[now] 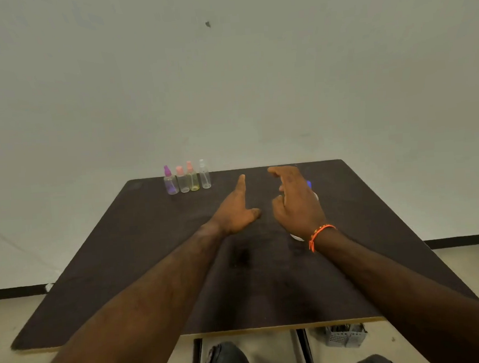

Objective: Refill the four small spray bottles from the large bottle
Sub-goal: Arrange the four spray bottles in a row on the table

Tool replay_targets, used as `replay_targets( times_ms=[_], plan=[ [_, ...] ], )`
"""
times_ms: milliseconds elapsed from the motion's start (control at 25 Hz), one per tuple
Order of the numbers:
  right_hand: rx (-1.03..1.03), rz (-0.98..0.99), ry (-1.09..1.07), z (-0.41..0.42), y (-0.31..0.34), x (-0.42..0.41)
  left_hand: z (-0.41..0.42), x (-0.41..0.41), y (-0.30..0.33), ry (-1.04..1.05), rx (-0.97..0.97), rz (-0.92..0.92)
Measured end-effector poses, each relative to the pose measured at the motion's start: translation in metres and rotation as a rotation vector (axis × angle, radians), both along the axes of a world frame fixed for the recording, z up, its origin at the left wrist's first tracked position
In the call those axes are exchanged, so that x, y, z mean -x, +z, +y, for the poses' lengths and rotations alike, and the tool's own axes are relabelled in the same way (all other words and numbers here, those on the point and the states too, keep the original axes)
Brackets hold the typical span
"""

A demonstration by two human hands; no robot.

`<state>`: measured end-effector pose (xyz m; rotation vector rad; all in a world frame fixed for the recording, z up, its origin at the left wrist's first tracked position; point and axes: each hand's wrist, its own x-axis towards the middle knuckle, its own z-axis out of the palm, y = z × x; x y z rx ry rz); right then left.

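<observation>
A dark brown bench point(141, 259) with a pale front edge stands against a plain off-white wall point(225, 83). A black skirting strip point(13, 292) runs along the wall's foot. A grey slotted basket point(346, 336) sits on the floor beneath.

Bare room: plain wall point(224, 69), dark table point(153, 258), pale floor point(15, 310)

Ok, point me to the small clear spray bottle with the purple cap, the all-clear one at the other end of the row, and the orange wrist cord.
Small clear spray bottle with purple cap point(171, 184): head view, on its body.
All-clear small spray bottle point(205, 178): head view, on its body.
Orange wrist cord point(318, 231): head view, on the band at the right wrist.
</observation>
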<state>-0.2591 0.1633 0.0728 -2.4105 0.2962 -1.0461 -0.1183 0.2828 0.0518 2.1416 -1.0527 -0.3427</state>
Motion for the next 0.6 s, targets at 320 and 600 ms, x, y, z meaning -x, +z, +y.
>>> replay_targets(
  times_ms=[320,600],
  plan=[
    [-0.147,0.369,0.153,0.035,-0.013,-0.153,0.099,-0.122,0.005,0.255,0.037,-0.087],
    [-0.226,0.558,0.081,0.008,-0.049,-0.292,0.113,-0.242,-0.040,0.467,-0.051,-0.116]
  ],
)
